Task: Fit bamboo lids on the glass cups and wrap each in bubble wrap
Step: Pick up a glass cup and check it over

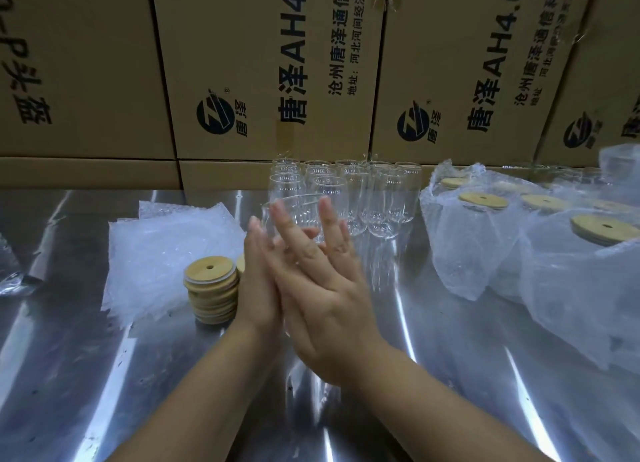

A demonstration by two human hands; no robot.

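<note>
Clear lidless glass cups: clustered at the far edge of the steel desk. Round bamboo lids: stacked beside the bubble-wrap sheets, likely kept within reach. Left hand and right hand: palms pressed together, fingers straight, holding nothing.

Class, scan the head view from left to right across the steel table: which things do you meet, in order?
bubble wrap sheets → stack of bamboo lids → bare glass cups → wrapped cups with lids
</note>
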